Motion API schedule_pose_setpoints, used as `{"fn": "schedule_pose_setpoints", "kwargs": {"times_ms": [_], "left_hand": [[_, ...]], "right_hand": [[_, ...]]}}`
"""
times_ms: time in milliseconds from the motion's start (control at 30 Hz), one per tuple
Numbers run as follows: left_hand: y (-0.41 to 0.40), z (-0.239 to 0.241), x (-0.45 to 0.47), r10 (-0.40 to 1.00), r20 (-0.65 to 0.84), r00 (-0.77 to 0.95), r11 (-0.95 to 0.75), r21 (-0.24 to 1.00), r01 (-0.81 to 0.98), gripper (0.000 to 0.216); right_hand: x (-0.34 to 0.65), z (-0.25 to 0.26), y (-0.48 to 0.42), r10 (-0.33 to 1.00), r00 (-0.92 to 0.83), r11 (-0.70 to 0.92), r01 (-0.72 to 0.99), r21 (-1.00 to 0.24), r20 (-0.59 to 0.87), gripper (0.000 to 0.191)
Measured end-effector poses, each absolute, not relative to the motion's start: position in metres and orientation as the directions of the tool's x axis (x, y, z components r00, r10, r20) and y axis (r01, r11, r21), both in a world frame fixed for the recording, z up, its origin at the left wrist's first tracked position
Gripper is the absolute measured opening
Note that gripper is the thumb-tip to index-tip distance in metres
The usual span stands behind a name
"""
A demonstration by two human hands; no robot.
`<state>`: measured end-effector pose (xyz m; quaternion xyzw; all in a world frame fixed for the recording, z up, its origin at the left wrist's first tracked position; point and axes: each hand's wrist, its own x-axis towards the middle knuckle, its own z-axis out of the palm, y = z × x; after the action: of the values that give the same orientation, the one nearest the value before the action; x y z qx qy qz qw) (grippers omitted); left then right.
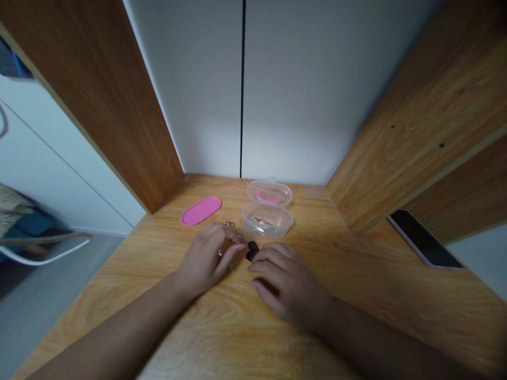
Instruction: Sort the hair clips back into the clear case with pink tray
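My left hand [208, 256] is over the middle of the table, thumb and forefinger pinched together at a tiny thing I cannot make out. Small shiny bits lie beneath it, among them a thin metallic piece [232, 268]. My right hand [287, 277] has its fingers loosely bent and the thumb apart, fingertips at a small black object [252, 250] of unclear kind. Just beyond the hands stands a clear plastic box [283, 224] with a few small brownish items inside. Its lid [284, 189], with a pink handle, is tipped back. Several dark rings [230, 224] rest left of the box.
A pink oval tray or lid [200, 211] lies at the back left of the wooden table [222, 327]. A phone [423, 237] is at the far right by a wooden panel [412, 126]. White cabinet doors [293, 105] close off the back.
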<state>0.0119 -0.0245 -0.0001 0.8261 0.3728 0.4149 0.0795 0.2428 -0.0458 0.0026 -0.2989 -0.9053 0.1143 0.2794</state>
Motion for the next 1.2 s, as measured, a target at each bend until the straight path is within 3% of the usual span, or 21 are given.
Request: {"fn": "schedule_pose_setpoints", "kwargs": {"times_ms": [133,300,433,600,900,967,1033,1133,1200], "left_hand": [[-0.023,0.001,0.008,0.756,0.571,0.320,-0.612,0.445,0.654,0.009],[-0.022,0.013,0.003,0.668,0.323,0.670,-0.744,0.293,0.600,0.042],[-0.020,0.018,0.004,0.658,0.167,0.734,-0.750,0.228,0.620,0.033],[-0.018,0.016,0.005,0.681,0.166,0.713,-0.727,0.262,0.634,0.005],[-0.018,0.005,0.009,0.656,0.259,0.709,-0.754,0.185,0.630,0.030],[-0.020,0.004,0.011,0.670,0.293,0.682,-0.742,0.273,0.612,0.030],[-0.024,0.005,0.014,0.713,0.307,0.630,-0.691,0.458,0.559,0.025],[-0.033,0.009,0.023,0.811,0.226,0.540,-0.492,0.762,0.420,0.022],[-0.040,0.011,0.030,0.849,0.158,0.504,-0.353,0.880,0.319,0.024]], "right_hand": [[0.242,0.007,-0.048,0.543,-0.714,0.837,0.417,-0.354,0.443,0.017],[0.242,0.007,-0.047,0.550,-0.659,0.835,0.420,-0.356,0.513,0.018],[0.243,0.005,-0.045,0.561,-0.614,0.828,0.433,-0.357,0.555,0.018],[0.242,0.002,-0.045,0.557,-0.579,0.830,0.424,-0.363,0.596,0.017],[0.242,0.001,-0.045,0.566,-0.576,0.824,0.421,-0.380,0.590,0.017],[0.243,0.000,-0.045,0.586,-0.568,0.810,0.434,-0.396,0.578,0.020],[0.244,0.000,-0.045,0.616,-0.544,0.787,0.453,-0.418,0.569,0.025],[0.245,-0.001,-0.046,0.652,-0.511,0.757,0.478,-0.446,0.560,0.037],[0.245,-0.001,-0.046,0.656,-0.512,0.754,0.476,-0.453,0.555,0.042]]}}
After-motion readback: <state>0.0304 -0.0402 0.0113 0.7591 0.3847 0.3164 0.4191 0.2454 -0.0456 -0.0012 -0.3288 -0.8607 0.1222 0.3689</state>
